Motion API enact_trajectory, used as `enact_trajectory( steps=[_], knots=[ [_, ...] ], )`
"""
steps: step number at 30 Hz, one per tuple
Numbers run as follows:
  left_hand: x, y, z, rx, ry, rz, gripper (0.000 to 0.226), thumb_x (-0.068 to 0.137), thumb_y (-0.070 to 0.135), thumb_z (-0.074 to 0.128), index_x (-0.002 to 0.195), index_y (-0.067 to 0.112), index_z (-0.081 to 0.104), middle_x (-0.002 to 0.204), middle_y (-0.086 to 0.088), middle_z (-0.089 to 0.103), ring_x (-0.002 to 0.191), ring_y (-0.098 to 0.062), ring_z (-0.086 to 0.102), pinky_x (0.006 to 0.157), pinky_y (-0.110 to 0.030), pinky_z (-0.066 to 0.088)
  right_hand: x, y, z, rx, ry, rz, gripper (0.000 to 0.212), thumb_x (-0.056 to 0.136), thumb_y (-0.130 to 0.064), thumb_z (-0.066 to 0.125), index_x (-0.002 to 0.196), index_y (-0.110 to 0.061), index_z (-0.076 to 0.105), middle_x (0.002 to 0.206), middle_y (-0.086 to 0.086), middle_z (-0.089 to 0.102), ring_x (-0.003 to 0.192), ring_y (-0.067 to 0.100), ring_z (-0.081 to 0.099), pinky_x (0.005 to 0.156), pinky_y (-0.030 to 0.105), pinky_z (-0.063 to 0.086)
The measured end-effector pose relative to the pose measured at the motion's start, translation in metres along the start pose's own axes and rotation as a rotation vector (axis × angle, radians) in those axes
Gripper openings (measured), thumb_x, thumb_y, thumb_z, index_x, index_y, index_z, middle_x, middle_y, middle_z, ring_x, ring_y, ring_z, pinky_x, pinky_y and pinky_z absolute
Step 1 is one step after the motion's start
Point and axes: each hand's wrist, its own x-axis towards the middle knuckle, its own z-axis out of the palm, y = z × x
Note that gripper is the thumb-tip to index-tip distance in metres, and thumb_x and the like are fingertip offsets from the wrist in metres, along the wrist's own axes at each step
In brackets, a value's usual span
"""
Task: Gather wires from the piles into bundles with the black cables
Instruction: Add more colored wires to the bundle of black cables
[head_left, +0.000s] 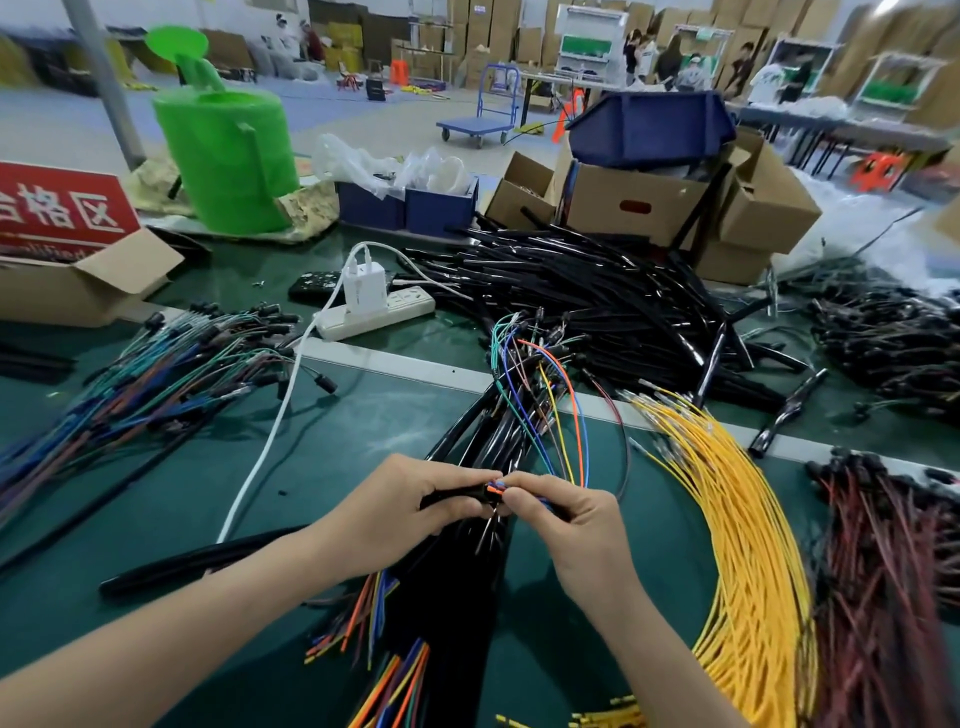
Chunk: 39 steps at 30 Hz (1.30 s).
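Bare mat (363, 431) between wire piles (748, 519)

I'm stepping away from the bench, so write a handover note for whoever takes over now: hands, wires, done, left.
Left hand holds a black cable; right hand pinches the coloured wire ends against it.
Bundles lie under the hands; this one is not yet finished.
To gather: yellow wires and dark red wires on the right, mixed wires on the left, black cable pile behind.

Green work table (363, 431), fully loaded.
Black cables (597, 291) heaped upper centre; yellow wires (737, 519) lower right; mixed-colour wires (156, 374) left; white power strip (379, 314) centre; cardboard boxes (639, 208) upper right.
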Motion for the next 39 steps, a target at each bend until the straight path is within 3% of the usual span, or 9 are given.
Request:
enact_trajectory(
  steps=[7, 13, 16, 19, 22, 26, 30, 34, 39],
  knots=[
    [0.000, -0.007, 0.004, -0.023, 0.051, -0.037, 0.049, 0.088, 0.011, 0.064, 0.107, 0.056, 0.059, 0.087, 0.016, 0.073, 0.059, -0.003, 0.052, 0.059, -0.016, 0.046, 0.001, 0.002, -0.002, 0.002, 0.036, -0.019, 0.041, 0.083, 0.003, 0.066, 0.072, -0.036, 0.076, 0.073, -0.005, 0.074, 0.070, 0.003, 0.066, 0.071, 0.009, 0.046],
    [-0.001, -0.007, 0.007, -0.062, 0.077, -0.017, 0.035, 0.091, 0.010, 0.060, 0.112, 0.038, 0.061, 0.079, 0.024, 0.070, 0.054, 0.004, 0.051, 0.057, -0.011, 0.043, -0.002, 0.011, 0.003, -0.193, 0.071, -0.167, 0.023, 0.081, -0.007, 0.072, 0.090, -0.028, 0.076, 0.080, -0.009, 0.073, 0.075, 0.012, 0.066, 0.070, 0.024, 0.051],
    [-0.002, -0.006, 0.009, -0.086, 0.094, -0.017, 0.029, 0.089, 0.018, 0.059, 0.113, 0.035, 0.061, 0.075, 0.025, 0.068, 0.052, 0.002, 0.048, 0.058, -0.010, 0.042, -0.002, 0.013, 0.002, -0.272, 0.071, -0.261, 0.017, 0.081, -0.010, 0.072, 0.092, -0.022, 0.077, 0.080, -0.013, 0.071, 0.072, 0.003, 0.064, 0.068, 0.017, 0.048],
    [-0.003, -0.005, 0.010, -0.112, 0.106, -0.016, 0.028, 0.086, 0.028, 0.057, 0.113, 0.035, 0.061, 0.074, 0.025, 0.069, 0.052, 0.001, 0.046, 0.058, -0.010, 0.042, -0.002, 0.014, 0.001, -0.311, 0.077, -0.260, 0.016, 0.080, -0.010, 0.073, 0.090, -0.021, 0.078, 0.078, -0.016, 0.069, 0.069, 0.004, 0.062, 0.067, 0.021, 0.047],
    [-0.004, -0.006, 0.011, -0.099, 0.126, -0.028, 0.028, 0.088, 0.024, 0.059, 0.112, 0.038, 0.061, 0.076, 0.022, 0.071, 0.054, 0.000, 0.046, 0.058, -0.012, 0.043, -0.002, 0.013, 0.000, -0.321, 0.074, -0.245, 0.017, 0.079, -0.005, 0.074, 0.088, -0.018, 0.078, 0.076, -0.013, 0.069, 0.069, 0.004, 0.062, 0.067, 0.020, 0.047],
    [-0.002, -0.007, 0.007, 0.005, 0.095, -0.059, 0.039, 0.088, 0.011, 0.064, 0.116, 0.038, 0.060, 0.083, 0.017, 0.073, 0.065, 0.005, 0.058, 0.068, -0.008, 0.043, 0.000, 0.012, -0.003, -0.485, 0.037, -0.293, 0.011, 0.079, -0.013, 0.075, 0.087, -0.020, 0.078, 0.076, -0.011, 0.069, 0.069, 0.003, 0.061, 0.069, 0.034, 0.048],
    [0.002, -0.003, -0.003, 0.216, -0.064, -0.028, 0.034, 0.088, 0.018, 0.066, 0.121, 0.025, 0.064, 0.093, 0.034, 0.064, 0.089, 0.018, 0.059, 0.082, -0.004, 0.041, -0.001, 0.012, -0.003, -0.604, -0.008, -0.329, 0.010, 0.078, -0.023, 0.072, 0.086, -0.024, 0.078, 0.077, -0.014, 0.069, 0.072, -0.001, 0.059, 0.072, 0.031, 0.042],
    [0.004, -0.002, -0.005, 0.325, -0.131, 0.014, 0.035, 0.088, 0.024, 0.066, 0.123, 0.019, 0.064, 0.105, 0.011, 0.071, 0.093, 0.018, 0.054, 0.073, 0.003, 0.033, -0.002, 0.012, -0.004, -0.634, -0.057, -0.330, 0.010, 0.078, -0.024, 0.072, 0.087, -0.023, 0.077, 0.078, -0.013, 0.070, 0.075, 0.000, 0.058, 0.075, 0.025, 0.036],
    [0.007, -0.001, -0.006, 0.352, -0.159, 0.045, 0.039, 0.087, 0.021, 0.068, 0.125, 0.020, 0.062, 0.095, 0.000, 0.075, 0.066, 0.019, 0.051, 0.060, 0.004, 0.030, -0.002, 0.010, -0.005, -0.614, -0.055, -0.324, 0.012, 0.080, -0.020, 0.069, 0.088, -0.020, 0.077, 0.074, -0.017, 0.065, 0.074, -0.004, 0.054, 0.074, 0.018, 0.034]
  ],
)
